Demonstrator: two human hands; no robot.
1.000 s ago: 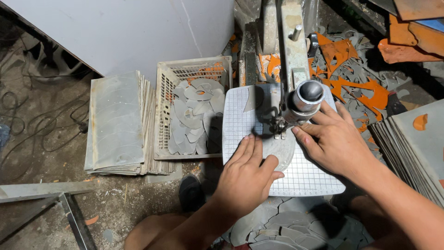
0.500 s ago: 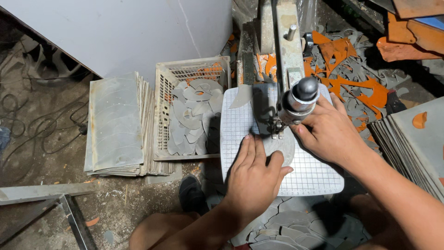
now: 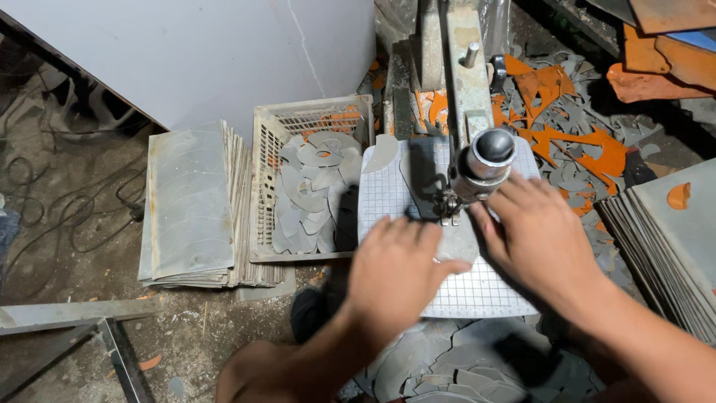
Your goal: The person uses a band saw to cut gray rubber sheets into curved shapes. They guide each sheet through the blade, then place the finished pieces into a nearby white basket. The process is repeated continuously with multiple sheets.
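Observation:
My left hand [image 3: 399, 272] lies flat, fingers together, on a thin grey sheet piece [image 3: 456, 240] on the white gridded saw table [image 3: 485, 295]. My right hand [image 3: 538, 237] presses on the same piece from the right, just below the saw's round metal head [image 3: 486, 160]. The thin blade [image 3: 447, 97] runs straight up from between my hands. Most of the grey piece is hidden under my palms.
A cream plastic crate [image 3: 262, 186] of cut grey shapes stands left of the table, a stack of grey sheets [image 3: 190, 205] beyond it. More sheets [image 3: 671, 239] stack at the right. Orange and grey offcuts [image 3: 574, 134] litter the back; grey scraps [image 3: 447, 366] lie below.
Both hands have slid the grey piece a little under the blade, and the left hand has shifted slightly left and down. The view has tilted a little.

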